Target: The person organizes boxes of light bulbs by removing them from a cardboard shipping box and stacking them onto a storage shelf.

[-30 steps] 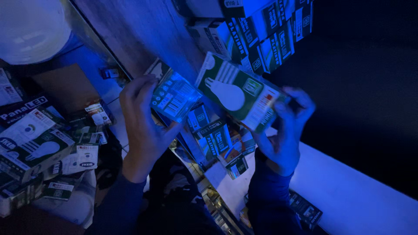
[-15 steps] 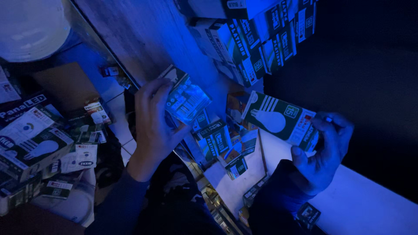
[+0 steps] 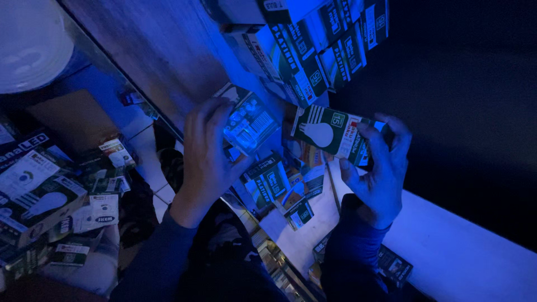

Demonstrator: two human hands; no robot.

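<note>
Gripping one bulb box each: left hand [image 3: 208,159] closed on a pale box [image 3: 250,123] at its 1 o'clock, face tilted up, seemingly for reading. Right hand [image 3: 380,168] pinches a dark box [image 3: 330,133] by its end, box extending toward 10 o'clock, just beside the left one. Stacked boxes [image 3: 313,50] at 12 o'clock; loose boxes [image 3: 45,196] at 9 o'clock; worktop [image 3: 162,50] behind.

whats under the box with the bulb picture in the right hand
Below the bulb-picture box held by the right hand lie more small cartons in a loose pile on a pale shelf. The box and the fingers cover what lies directly beneath.
</note>
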